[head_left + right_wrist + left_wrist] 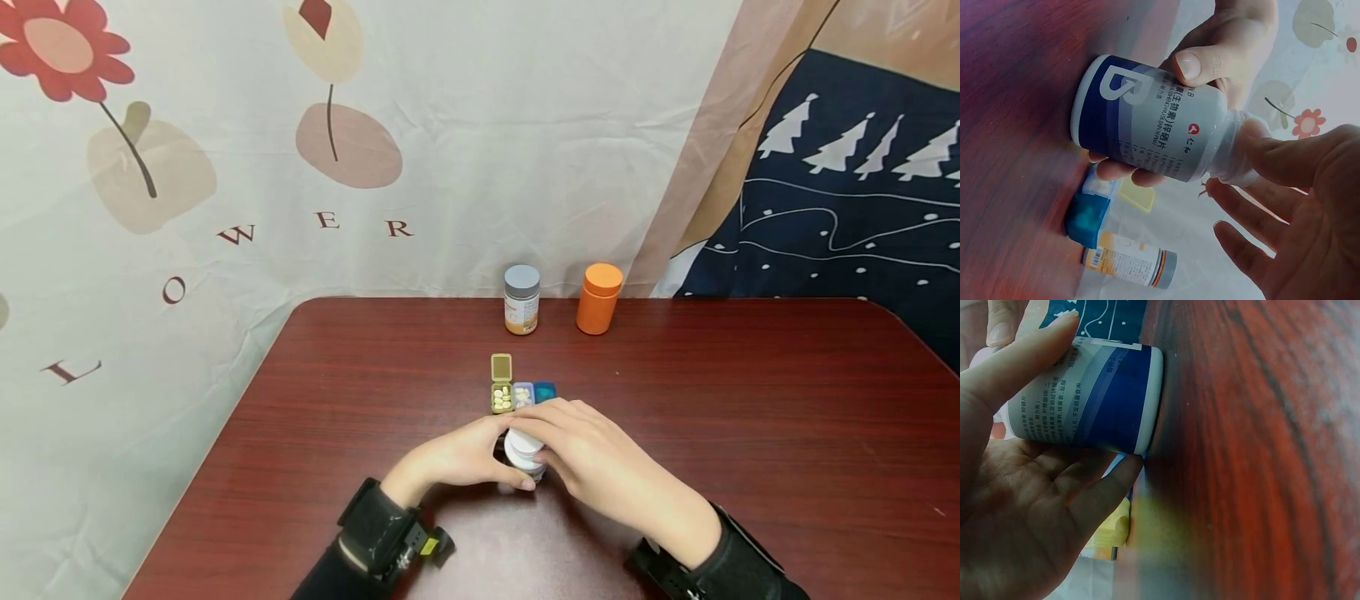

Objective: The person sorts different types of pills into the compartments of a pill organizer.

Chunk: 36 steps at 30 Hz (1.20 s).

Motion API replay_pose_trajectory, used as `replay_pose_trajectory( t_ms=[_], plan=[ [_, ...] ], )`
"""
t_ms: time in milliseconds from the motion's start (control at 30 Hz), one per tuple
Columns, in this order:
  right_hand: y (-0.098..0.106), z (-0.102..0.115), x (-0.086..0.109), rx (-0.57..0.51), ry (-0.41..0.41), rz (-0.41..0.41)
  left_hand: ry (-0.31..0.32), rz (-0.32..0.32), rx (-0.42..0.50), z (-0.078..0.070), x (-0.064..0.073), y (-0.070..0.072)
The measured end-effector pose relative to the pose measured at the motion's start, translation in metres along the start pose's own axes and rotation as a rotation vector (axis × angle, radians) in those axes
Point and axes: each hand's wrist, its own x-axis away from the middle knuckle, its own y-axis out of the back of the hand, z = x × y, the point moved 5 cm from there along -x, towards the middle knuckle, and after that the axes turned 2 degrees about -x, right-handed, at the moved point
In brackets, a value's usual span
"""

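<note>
A white and blue pill bottle (pixel 1147 119) with a white cap (pixel 1249 150) stands near the middle of the table in the head view. My left hand (pixel 468 454) grips its body, thumb on the near side and fingers round the far side. From the right, my right hand (pixel 596 450) pinches the cap between thumb and fingers. Just beyond the hands sits a small pill organizer: a yellow compartment (pixel 502 398) with its lid up and pale tablets inside, a lilac compartment (pixel 523 393) also showing pale tablets, and a blue compartment (pixel 545 390). The hands hide its nearer part.
Toward the table's back edge stand a grey-capped bottle (pixel 522 300) and an orange bottle (pixel 599 298). The reddish-brown table (pixel 360 375) meets a printed white cloth (pixel 465 150) behind. Dark blue fabric with white trees (pixel 847 200) hangs at the right.
</note>
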Motion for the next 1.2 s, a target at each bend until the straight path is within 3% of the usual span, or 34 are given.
replay_pose_trajectory(
  t_ms=[167,333,567,767,1200],
  plan=[
    [-0.001,0.002,-0.002,0.083,-0.05,-0.04,0.053,0.011,0.053,-0.013,0.003,0.001],
    [-0.002,0.006,-0.003,0.212,-0.111,-0.113,0.018,0.03,0.052,-0.033,0.007,0.002],
    [-0.003,0.007,-0.003,0.261,-0.164,-0.176,0.02,0.018,0.099,-0.001,-0.001,-0.002],
    [-0.003,0.007,-0.003,0.263,-0.179,-0.189,0.045,0.017,0.094,-0.003,0.0,-0.001],
    [-0.003,0.008,-0.004,0.298,-0.19,-0.195,0.033,-0.006,0.02,0.001,0.001,0.0]
  ],
)
